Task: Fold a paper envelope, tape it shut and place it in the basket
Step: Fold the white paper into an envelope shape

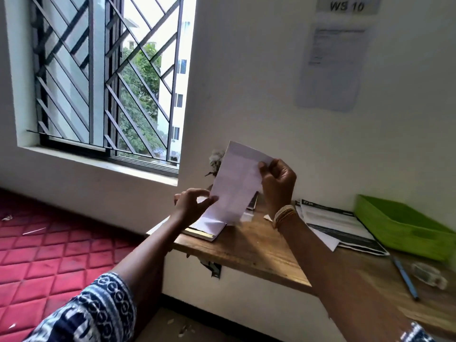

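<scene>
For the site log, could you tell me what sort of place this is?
Probably a numbered workstation set up in a home room: a "WS 10" sign on the wall, a wooden desk fixed to it, and a red mattress under a barred window.

2 hands point(192, 203) point(277, 180), 1 folded paper point(234, 186), 1 green basket point(404, 227). 1 book point(204, 232), 1 blue pen point(406, 278), 1 tape roll point(428, 271). Printed sheets point(338, 224) near basket: a loose stack, count unclear.
</scene>
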Available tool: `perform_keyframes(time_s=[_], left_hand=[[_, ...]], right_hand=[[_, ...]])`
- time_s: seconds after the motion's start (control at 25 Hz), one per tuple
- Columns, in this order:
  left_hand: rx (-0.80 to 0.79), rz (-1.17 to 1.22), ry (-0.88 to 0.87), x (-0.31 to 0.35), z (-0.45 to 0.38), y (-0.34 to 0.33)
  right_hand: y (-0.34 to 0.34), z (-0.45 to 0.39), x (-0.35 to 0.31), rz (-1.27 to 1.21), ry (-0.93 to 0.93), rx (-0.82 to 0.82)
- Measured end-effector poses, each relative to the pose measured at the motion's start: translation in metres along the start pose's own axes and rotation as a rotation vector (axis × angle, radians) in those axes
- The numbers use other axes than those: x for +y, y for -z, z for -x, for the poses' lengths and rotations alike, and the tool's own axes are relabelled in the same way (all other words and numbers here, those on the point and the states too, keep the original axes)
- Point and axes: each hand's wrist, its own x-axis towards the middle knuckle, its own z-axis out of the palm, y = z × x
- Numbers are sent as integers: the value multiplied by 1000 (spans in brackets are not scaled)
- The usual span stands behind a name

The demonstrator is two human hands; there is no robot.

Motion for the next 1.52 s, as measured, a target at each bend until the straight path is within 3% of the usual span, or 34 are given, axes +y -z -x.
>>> perform_keyframes(time_s=[0.16, 0.36, 0.64, 0.8, 0.92, 1.0, 1.08, 1.12, 1.2, 1.32, 1.52], left_hand=[[-64, 370, 31, 23, -27, 6], [-205, 305, -40, 45, -59, 13], [-236, 304, 163, 55, -38, 0], [-337, 729, 481, 43, -22, -14], [-427, 874, 578, 37, -22, -25], [-341, 610, 519, 33, -27, -37], [-224, 135, 356, 28, -31, -49], [-218, 29, 288, 26, -30, -53], [-225, 68, 257, 17, -27, -61], [-167, 155, 260, -6, -22, -73], [-152, 499, 425, -13, -30, -75]], right_hand=[[20, -27, -25, -14, -123, -78], [54, -55, -24, 368, -95, -170], [84, -52, 35, 432, -364, 208], [91, -48, 65, 355, -532, 367], [86, -41, 75, 379, -492, 485], [76, -33, 76, 389, -361, 476], [67, -23, 79, 361, -150, 342], [63, -18, 82, 371, -53, 233], [59, -7, 89, 389, 65, -57], [56, 4, 103, 397, 65, -454], [53, 10, 115, 713, 169, -698]])
